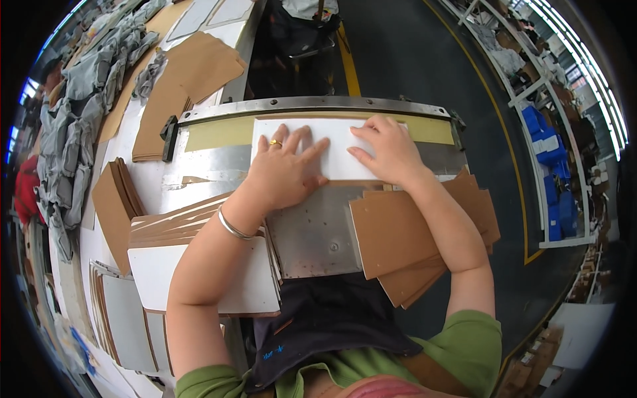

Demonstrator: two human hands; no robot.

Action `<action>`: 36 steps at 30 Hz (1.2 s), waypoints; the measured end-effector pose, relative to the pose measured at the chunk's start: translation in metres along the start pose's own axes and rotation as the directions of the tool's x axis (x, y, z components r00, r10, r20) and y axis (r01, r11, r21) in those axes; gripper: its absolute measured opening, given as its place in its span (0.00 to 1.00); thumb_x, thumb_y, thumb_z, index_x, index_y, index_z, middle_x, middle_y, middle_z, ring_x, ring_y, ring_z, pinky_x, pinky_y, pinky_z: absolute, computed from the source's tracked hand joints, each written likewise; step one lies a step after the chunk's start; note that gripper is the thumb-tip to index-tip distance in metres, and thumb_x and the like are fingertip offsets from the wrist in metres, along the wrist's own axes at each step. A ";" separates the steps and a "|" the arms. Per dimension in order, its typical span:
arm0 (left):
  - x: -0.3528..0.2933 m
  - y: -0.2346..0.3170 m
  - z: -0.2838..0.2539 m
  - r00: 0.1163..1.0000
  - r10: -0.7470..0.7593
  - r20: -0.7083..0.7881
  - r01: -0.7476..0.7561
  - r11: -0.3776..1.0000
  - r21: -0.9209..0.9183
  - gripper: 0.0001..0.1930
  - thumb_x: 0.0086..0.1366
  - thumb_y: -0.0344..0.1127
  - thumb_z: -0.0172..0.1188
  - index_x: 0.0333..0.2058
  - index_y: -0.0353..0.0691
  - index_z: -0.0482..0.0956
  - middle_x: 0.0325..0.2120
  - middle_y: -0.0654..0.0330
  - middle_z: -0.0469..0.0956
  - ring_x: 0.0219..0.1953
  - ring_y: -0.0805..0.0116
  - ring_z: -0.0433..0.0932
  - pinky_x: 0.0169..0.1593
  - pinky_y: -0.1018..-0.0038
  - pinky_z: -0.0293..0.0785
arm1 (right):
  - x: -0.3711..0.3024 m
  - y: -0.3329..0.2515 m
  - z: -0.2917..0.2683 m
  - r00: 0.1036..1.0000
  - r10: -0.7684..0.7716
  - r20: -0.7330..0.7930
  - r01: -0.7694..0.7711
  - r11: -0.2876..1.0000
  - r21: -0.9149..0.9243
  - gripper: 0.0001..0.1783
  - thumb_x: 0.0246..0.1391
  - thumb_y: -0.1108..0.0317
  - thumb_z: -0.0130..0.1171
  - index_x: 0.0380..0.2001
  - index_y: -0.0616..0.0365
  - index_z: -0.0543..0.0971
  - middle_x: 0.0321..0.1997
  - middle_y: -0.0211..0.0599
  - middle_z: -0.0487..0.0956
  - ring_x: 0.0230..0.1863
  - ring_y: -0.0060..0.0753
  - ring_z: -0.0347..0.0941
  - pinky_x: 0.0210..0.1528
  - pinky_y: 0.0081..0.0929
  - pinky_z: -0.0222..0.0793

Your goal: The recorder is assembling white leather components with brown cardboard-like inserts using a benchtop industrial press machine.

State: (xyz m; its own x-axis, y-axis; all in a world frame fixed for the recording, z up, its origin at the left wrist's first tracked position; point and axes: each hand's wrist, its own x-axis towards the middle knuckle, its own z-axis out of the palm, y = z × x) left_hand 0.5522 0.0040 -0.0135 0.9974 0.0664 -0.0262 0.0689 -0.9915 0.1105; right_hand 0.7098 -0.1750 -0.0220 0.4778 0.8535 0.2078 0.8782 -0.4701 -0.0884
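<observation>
A white-faced rectangular board (338,159) lies flat on the metal worktable, its far edge along a yellowish strip (219,136) below a steel bar. My left hand (286,166), with a ring and a bangle, rests on the board's left part, fingers spread. On the board's right part lies my right hand (388,149), its fingers stretched and apart at the far right edge. Under my left forearm sits a stack of white-faced boards (225,278) with brown edges. Brown boards (388,232) are piled loosely beneath my right forearm.
A steel bar (312,103) with end brackets spans the table's far edge. More brown board pieces (192,73) lie on the table at left, beside grey cloth pieces (73,132). Far right stands a white shelf rack (541,113) with blue bins (547,142).
</observation>
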 end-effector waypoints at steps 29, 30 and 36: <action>-0.006 0.014 0.010 0.993 0.095 -0.075 -0.096 0.995 -0.008 0.27 0.64 0.50 0.57 0.62 0.63 0.67 0.64 0.62 0.62 0.63 0.45 0.61 0.55 0.39 0.63 | -0.032 -0.025 -0.060 0.961 0.129 0.243 -0.251 0.774 0.581 0.12 0.59 0.69 0.58 0.46 0.56 0.80 0.42 0.36 0.83 0.43 0.30 0.80 0.41 0.27 0.76; -0.003 0.015 0.014 0.992 0.074 -0.105 -0.073 0.997 0.020 0.25 0.64 0.49 0.57 0.61 0.66 0.68 0.63 0.64 0.63 0.63 0.45 0.61 0.54 0.38 0.64 | -0.031 -0.010 -0.042 0.997 0.030 0.067 -0.049 0.951 0.306 0.15 0.60 0.64 0.57 0.49 0.53 0.79 0.49 0.40 0.80 0.51 0.38 0.75 0.50 0.35 0.71; 0.010 0.010 0.011 0.992 0.037 -0.121 -0.029 0.997 0.068 0.23 0.67 0.49 0.53 0.61 0.71 0.67 0.64 0.65 0.63 0.65 0.41 0.58 0.54 0.34 0.63 | -0.015 0.021 0.014 0.996 -0.058 -0.061 0.052 0.994 -0.094 0.22 0.63 0.55 0.51 0.60 0.40 0.73 0.67 0.43 0.66 0.67 0.50 0.59 0.65 0.49 0.55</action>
State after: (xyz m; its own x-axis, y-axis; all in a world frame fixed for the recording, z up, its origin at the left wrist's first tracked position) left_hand 0.5629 -0.0060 -0.0237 0.9942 0.0427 0.0983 0.0386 -0.9983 0.0429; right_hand 0.7215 -0.1942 -0.0403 0.4236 0.8642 0.2714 0.8959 -0.4439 0.0150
